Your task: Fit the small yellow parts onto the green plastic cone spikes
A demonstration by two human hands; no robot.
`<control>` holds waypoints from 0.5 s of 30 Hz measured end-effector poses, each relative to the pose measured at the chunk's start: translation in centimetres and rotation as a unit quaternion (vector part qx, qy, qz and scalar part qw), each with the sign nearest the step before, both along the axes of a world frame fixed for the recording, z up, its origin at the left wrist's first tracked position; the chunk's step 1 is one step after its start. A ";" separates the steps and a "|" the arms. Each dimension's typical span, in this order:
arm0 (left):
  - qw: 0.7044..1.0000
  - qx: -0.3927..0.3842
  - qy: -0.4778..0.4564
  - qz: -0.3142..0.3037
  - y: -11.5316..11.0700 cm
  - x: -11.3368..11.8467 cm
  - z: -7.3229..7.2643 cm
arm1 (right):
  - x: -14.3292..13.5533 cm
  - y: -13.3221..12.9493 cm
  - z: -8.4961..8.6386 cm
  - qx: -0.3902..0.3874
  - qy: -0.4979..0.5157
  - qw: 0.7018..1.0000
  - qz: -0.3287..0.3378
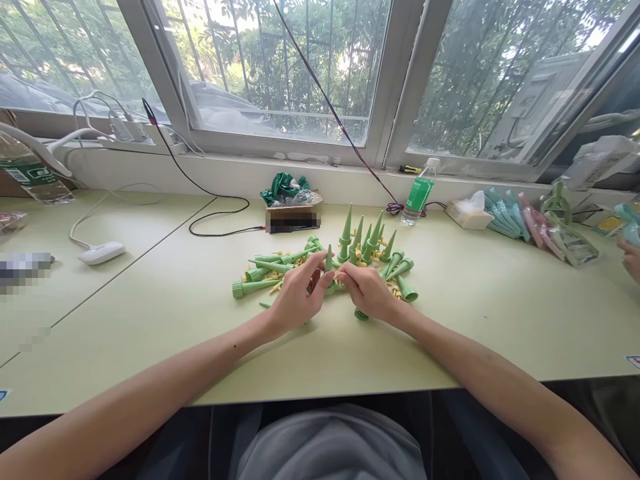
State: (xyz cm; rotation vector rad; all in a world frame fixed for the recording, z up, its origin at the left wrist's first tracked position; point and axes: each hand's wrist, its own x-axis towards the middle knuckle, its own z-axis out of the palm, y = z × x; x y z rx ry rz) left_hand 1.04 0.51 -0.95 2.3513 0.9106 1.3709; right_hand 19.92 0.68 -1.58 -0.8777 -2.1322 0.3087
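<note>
My left hand [300,293] is closed around a green plant watering spike [329,259], its pointed tip up. Close beside it, my right hand [367,290] pinches at the spike's side, where a small pale yellow piece shows between the fingertips; most of it is hidden. Behind my hands several green spikes [346,233] stand upright with yellow valves on their sides. More spikes lie in a heap [270,267] to the left, with small yellow valves among them. Others [407,288] lie to the right. A green cap [361,315] rests under my right wrist.
A small open box [295,200] with green plastic stands behind the heap. Further right are a water bottle [419,193], a tissue box [469,213] and bagged items [535,223]. A black cable [220,212] crosses the table's left side. Another person's hand [631,257] shows at the right edge.
</note>
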 end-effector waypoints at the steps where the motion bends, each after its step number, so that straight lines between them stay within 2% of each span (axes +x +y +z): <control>1: 1.000 0.019 0.004 -0.001 0.0 0.0 0.0 | 0.0 0.0 0.0 -0.001 0.000 1.000 0.002; 7: 0.991 0.125 0.034 -0.022 -0.1 -0.3 -0.1 | 0.0 -0.3 0.1 0.003 0.010 1.000 0.004; 11: 0.990 0.127 0.041 -0.043 -0.2 -0.3 0.0 | -0.2 -0.4 0.3 -0.001 0.008 1.000 -0.005; 15: 0.991 0.120 0.039 -0.034 -0.2 -0.1 0.1 | -0.3 -0.5 0.4 -0.021 0.028 0.999 -0.010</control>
